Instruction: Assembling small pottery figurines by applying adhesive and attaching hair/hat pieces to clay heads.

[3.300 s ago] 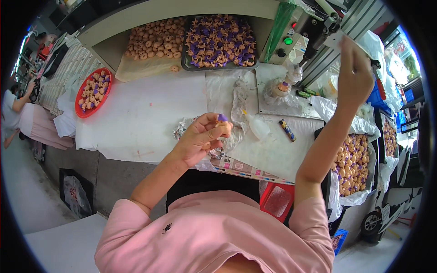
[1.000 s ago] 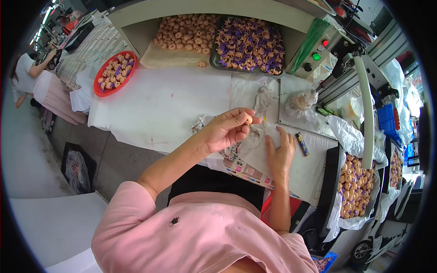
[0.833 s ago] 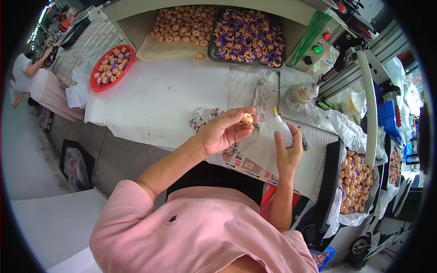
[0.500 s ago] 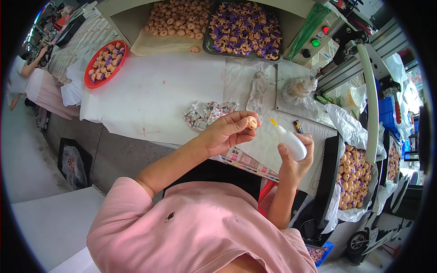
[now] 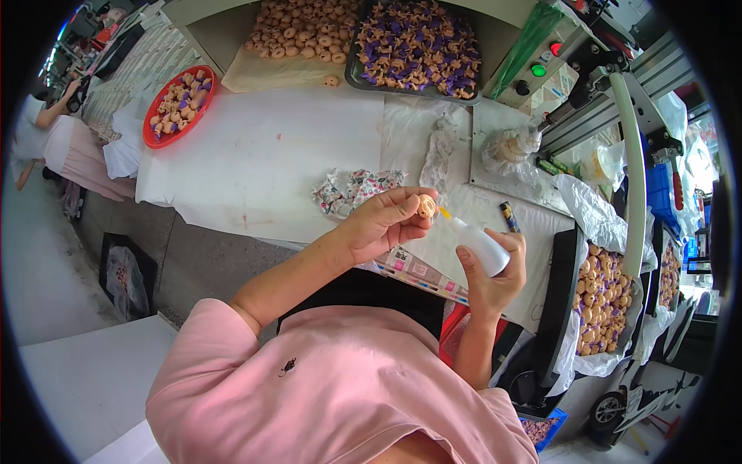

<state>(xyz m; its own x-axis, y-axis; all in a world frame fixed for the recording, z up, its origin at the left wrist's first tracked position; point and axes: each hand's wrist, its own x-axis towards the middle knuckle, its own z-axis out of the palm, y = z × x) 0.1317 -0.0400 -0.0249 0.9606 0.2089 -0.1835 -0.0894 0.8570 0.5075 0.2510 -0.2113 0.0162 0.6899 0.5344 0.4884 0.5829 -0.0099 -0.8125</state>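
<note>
Between the thumb and fingers of my left hand (image 5: 389,224) is a small peach-coloured doll head (image 5: 426,206), its hollow side partly showing. My right hand (image 5: 496,280) is wrapped round a white squeeze bottle (image 5: 484,250), tilted so that its yellow nozzle tip (image 5: 444,213) points at the head. The tip is at or very close to the head's edge; whether they touch I cannot tell. Under and behind my left hand lies a crumpled floral cloth (image 5: 357,191) on the white-covered table (image 5: 255,166).
At the back stand a heap of doll heads (image 5: 305,31) and a black tray (image 5: 473,99) of small peach and purple bodies. A red basket (image 5: 148,133) is at left. A machine arm (image 5: 630,155) and a box of assembled figures (image 5: 599,301) stand right. Another person (image 5: 73,147) works far left.
My right hand has brought the bottle leftward, tipping it over more, so its nozzle now reaches the doll head. My left hand has shifted only slightly.
</note>
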